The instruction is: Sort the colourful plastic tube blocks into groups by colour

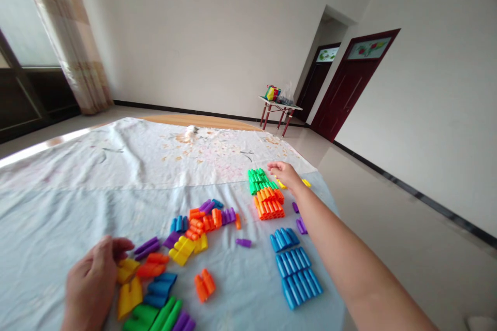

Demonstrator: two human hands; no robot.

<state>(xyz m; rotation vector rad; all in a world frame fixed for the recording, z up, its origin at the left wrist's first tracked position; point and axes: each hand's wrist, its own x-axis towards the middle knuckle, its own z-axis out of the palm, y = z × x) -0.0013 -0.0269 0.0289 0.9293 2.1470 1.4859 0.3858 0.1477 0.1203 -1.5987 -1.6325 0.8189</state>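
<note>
My left hand (93,276) is beside the loose pile at the near left, fingers loosely bent and apart, close to yellow plastic pieces (130,297); some fingers are hidden behind the hand. Around it lie purple pieces (146,248), orange pieces (152,266), blue pieces (160,289) and green pieces (155,316). Reaching to the far right, my right hand (283,171) hovers with outstretched fingers and no visible object, just right of the stacked green pieces (259,181). Stacked orange pieces (269,204) sit in front of the green ones. Rows of blue pieces (295,268) lie nearer me.
More mixed pieces (205,220) lie mid-table, with a single purple piece (244,242) and an orange pair (204,285) apart. Purple pieces (301,225) and a yellow piece (306,183) are near the right edge. A tablecloth (147,212) covers the table; a small table (281,104) stands behind.
</note>
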